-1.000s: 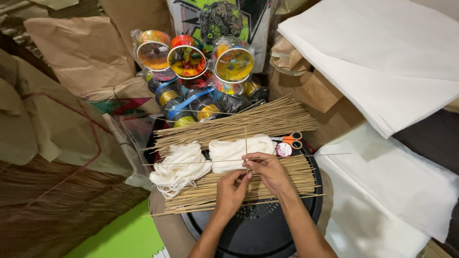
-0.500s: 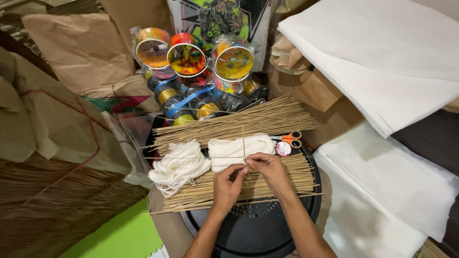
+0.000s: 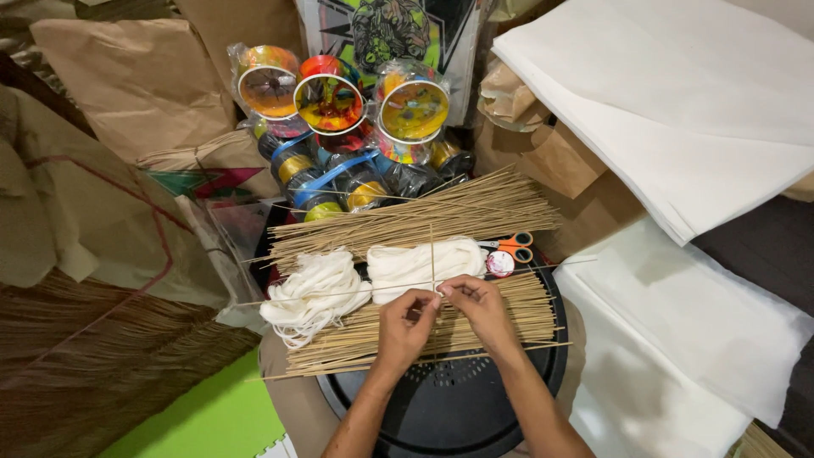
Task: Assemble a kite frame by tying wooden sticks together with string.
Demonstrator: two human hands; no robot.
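Both hands are pinching crossed thin bamboo sticks (image 3: pixel 432 270) where they meet: left hand (image 3: pixel 405 326) and right hand (image 3: pixel 481 307), fingers curled closed, hovering over a stick bundle (image 3: pixel 441 326) beside white string skeins (image 3: pixel 373 276).

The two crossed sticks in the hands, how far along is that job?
Done: one thin upright stick is crossed over a long horizontal stick. In hand: the left hand and right hand meet at that crossing, fingertips pinched there; whether string is on it is too small to tell. Left: both stick bundles look full, the white string hanks are unwound, and the scissors and white paper sheets lie untouched.
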